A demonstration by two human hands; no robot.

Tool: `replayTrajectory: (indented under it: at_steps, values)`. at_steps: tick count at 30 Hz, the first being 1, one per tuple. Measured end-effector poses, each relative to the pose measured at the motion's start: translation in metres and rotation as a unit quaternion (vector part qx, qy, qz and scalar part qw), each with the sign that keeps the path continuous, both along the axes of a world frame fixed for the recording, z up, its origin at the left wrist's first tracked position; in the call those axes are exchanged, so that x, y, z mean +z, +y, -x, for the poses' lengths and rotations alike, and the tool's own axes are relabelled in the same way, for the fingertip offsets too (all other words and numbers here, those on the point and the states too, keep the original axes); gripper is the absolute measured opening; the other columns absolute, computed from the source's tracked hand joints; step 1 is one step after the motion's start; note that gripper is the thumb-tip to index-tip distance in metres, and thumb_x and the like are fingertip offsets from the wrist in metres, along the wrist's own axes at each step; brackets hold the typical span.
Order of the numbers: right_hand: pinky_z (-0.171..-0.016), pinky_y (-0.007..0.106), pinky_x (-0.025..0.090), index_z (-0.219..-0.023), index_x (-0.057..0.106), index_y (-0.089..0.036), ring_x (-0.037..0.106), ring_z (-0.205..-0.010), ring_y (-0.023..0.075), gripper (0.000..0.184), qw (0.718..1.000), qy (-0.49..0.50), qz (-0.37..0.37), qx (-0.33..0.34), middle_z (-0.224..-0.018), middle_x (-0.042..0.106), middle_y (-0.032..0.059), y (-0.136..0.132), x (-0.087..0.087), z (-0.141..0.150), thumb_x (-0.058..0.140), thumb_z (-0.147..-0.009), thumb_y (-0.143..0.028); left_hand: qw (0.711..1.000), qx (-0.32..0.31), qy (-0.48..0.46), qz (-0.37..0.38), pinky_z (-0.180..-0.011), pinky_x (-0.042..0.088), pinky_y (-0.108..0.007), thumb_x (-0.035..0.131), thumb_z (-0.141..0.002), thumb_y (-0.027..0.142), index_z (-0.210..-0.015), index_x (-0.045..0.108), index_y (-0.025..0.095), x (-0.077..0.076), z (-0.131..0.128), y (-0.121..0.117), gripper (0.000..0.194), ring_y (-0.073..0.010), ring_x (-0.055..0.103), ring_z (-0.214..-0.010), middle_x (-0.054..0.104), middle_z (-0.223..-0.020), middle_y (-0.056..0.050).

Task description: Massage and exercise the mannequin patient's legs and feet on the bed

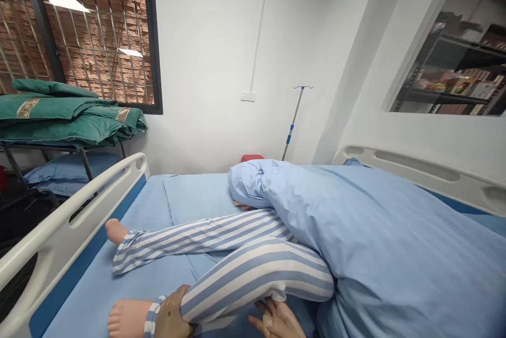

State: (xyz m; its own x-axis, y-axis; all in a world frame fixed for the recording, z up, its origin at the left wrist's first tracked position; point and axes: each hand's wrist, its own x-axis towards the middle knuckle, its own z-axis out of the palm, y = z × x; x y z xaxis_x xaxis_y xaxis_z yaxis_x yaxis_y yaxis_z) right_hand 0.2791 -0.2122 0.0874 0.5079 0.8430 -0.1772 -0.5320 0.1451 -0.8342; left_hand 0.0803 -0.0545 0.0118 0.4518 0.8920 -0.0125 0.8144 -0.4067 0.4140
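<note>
A figure in blue-and-white striped pyjamas lies on a hospital bed, its upper body under a light blue blanket (379, 243). Its near leg (256, 274) is bent at the knee, the far leg (190, 240) stretched toward the footboard. My left hand (169, 317) is closed around the near leg's ankle, just above the bare foot (126, 318). My right hand (274, 319) lies under the bent knee and thigh, fingers spread against the striped cloth.
White bed rails run along the left (67, 216) and the far right (427, 169). Folded green blankets (71, 116) sit on a rack by a barred window. An IV pole (294, 122) stands against the white wall behind the bed.
</note>
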Motion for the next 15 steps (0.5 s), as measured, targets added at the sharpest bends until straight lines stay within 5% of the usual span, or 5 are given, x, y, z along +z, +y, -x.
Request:
replayTrajectory:
  at_steps: [6,15]
  values:
    - [-0.084,0.05,0.043,-0.113,0.057,-0.022,0.043,-0.116,0.0365,0.069,1.0,0.012,-0.005,0.003,-0.126,0.047,0.0178,-0.004,0.032,-0.018,0.078,-0.05,-0.038,0.999,-0.036,-0.036,0.012,-0.083,0.039,-0.026,0.051,-0.056,0.015,-0.108,0.051,0.026,0.028,-0.024,-0.006,0.053,-0.0207,0.055,-0.1,0.062,-0.104,-0.001]
    - [-0.084,0.05,0.041,-0.113,0.056,-0.024,0.045,-0.115,0.0351,0.065,0.999,-0.015,0.018,-0.038,-0.118,0.054,0.0163,-0.002,0.009,-0.008,0.075,-0.053,-0.043,0.995,-0.038,-0.086,0.031,-0.078,0.038,-0.024,0.05,-0.052,0.013,-0.098,0.051,0.023,0.007,-0.027,-0.007,0.047,-0.0183,0.056,-0.094,0.063,-0.095,-0.001]
